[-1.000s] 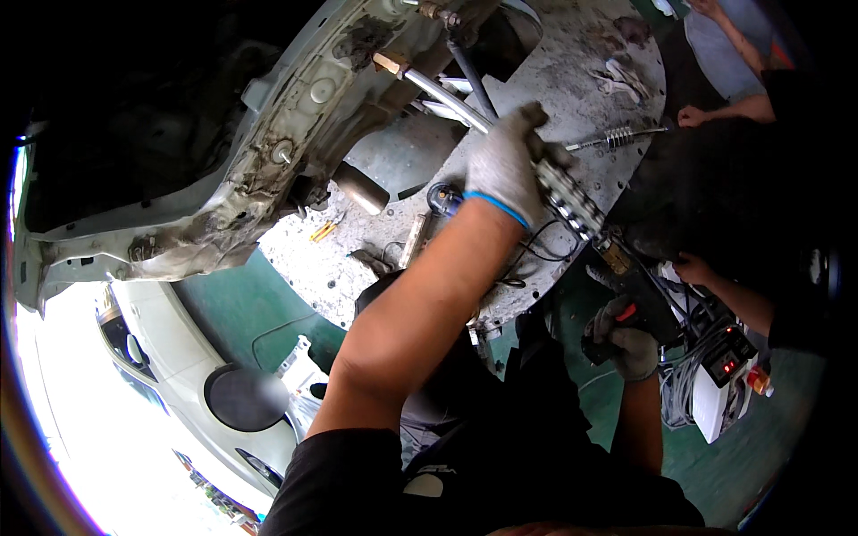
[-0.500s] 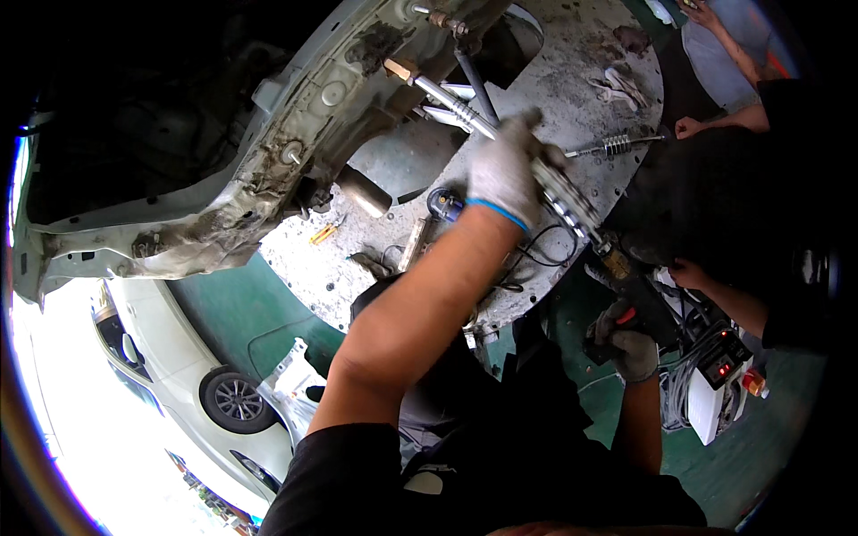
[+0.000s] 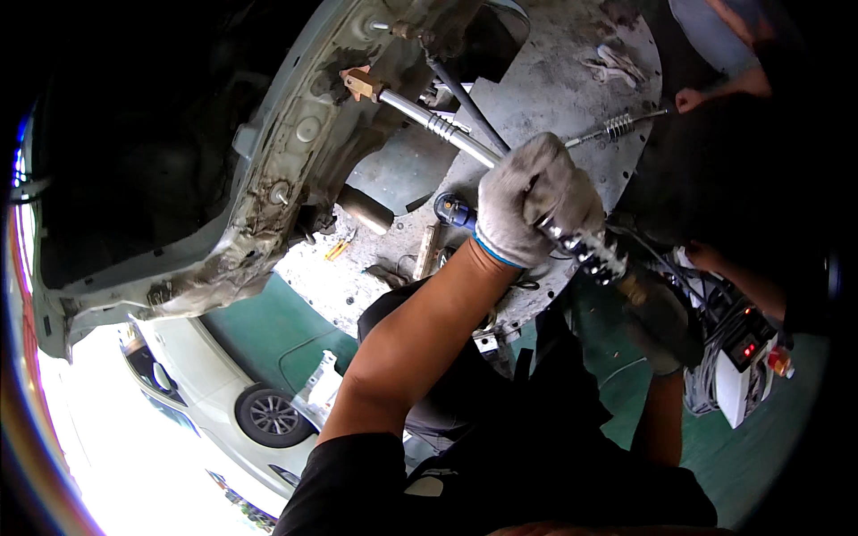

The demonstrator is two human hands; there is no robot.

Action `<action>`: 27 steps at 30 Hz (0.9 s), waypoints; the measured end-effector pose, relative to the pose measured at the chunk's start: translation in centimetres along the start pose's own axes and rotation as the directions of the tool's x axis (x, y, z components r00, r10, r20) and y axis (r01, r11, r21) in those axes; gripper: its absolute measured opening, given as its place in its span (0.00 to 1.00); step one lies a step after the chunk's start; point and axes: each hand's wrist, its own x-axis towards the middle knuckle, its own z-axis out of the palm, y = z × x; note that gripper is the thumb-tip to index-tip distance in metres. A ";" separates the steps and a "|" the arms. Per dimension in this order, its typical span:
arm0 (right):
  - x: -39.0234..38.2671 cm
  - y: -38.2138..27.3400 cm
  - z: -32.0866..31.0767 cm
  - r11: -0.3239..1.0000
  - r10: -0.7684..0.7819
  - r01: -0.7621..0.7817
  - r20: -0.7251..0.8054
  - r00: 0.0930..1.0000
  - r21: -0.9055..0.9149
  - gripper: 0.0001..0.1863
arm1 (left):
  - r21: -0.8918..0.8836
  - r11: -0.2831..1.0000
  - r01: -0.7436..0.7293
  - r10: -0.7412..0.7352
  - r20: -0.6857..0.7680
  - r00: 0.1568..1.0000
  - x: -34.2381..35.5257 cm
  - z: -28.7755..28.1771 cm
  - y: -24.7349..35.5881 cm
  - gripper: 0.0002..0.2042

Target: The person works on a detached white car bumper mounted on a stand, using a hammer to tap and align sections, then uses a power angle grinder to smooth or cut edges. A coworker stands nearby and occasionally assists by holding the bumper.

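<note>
My left hand [image 3: 529, 198], in a pale work glove with a blue cuff, is wrapped around a slide hammer dent puller [image 3: 436, 125]. Its silver rod runs up to the left and ends in a copper tip [image 3: 362, 83] at the edge of a bare, scuffed car body [image 3: 255, 201]; whether the tip touches is unclear. Below my fist, the shiny ribbed part of the puller [image 3: 585, 250] is smeared by motion. At the tool's dark rear end is my right hand [image 3: 660, 350], closed around the handle, its fingers mostly lost in shadow.
A round metal platform [image 3: 518, 116] lies beneath, holding a blue-and-black tool [image 3: 454, 211], yellow-handled pliers [image 3: 338, 247] and a crumpled glove [image 3: 617, 64]. A spring-fitted rod [image 3: 617, 128] crosses its edge. Other people's arms [image 3: 737, 89] come in from the right, near a cabled unit [image 3: 746, 350]. A white car [image 3: 210, 384] stands lower left.
My left hand has moved along the rod toward the handle. The copper tip appears slightly shifted against the panel. The whole view has swung a little, and my right hand has become darker and blurred.
</note>
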 end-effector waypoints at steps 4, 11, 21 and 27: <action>0.8 -2.0 0.1 0.826 0.241 -0.341 0.266 0.933 0.448 0.24 | 0.059 0.991 0.116 -0.057 -0.604 0.795 0.6 0.4 -1.1 0.13; 0.9 -1.7 4.7 0.633 0.150 -0.360 0.348 0.925 0.685 0.24 | 0.128 0.981 0.149 -0.038 -0.624 0.780 1.8 -0.1 0.0 0.13; 1.9 -3.2 4.6 0.635 0.152 -0.382 0.376 0.914 0.671 0.23 | 0.152 0.974 0.169 -0.057 -0.555 0.830 2.1 -1.3 0.5 0.13; 1.9 -4.4 4.7 0.624 0.167 -0.363 0.336 0.927 0.692 0.21 | 0.173 0.968 0.182 -0.052 -0.570 0.820 2.0 -0.5 0.4 0.14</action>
